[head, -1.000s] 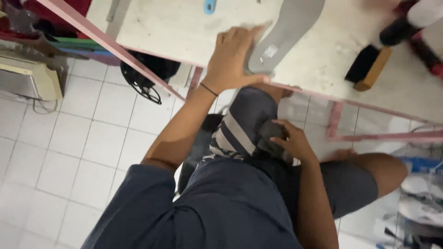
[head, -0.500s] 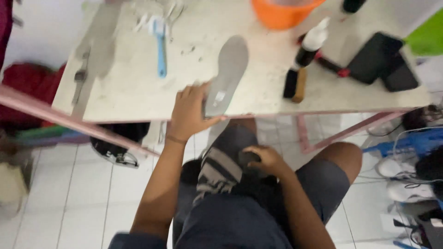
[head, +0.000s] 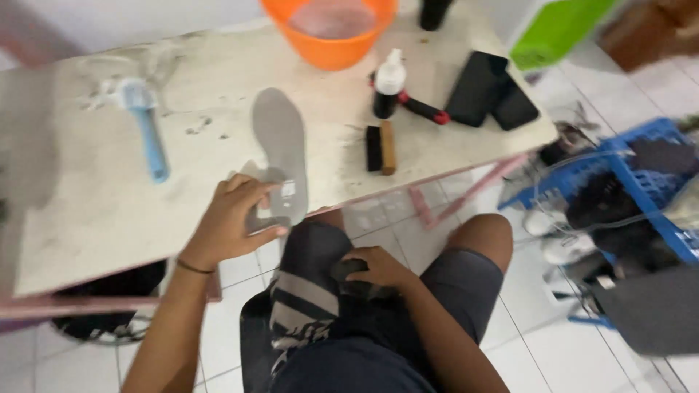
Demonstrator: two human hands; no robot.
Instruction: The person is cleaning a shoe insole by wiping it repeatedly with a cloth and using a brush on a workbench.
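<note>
My left hand (head: 231, 222) rests on the heel end of a grey insole (head: 278, 149) that lies flat near the front edge of a worn white table (head: 87, 218). The fingers curl over the insole. My right hand (head: 375, 268) is down in my lap, closed on a dark sneaker with light stripes (head: 309, 287) that lies across my thighs. The fingers grip the shoe's opening.
On the table lie a blue brush (head: 148, 136), a black-and-wood brush (head: 381, 147), a dark bottle with white cap (head: 389, 85), an orange basin (head: 331, 29) and two black pouches (head: 489, 91). A blue crate (head: 619, 182) with shoes stands on the tiled floor at right.
The view has swung up and right, bringing the table top into sight. My left hand stays on the insole, which now lies nearer the table edge. My right hand still holds the shoe.
</note>
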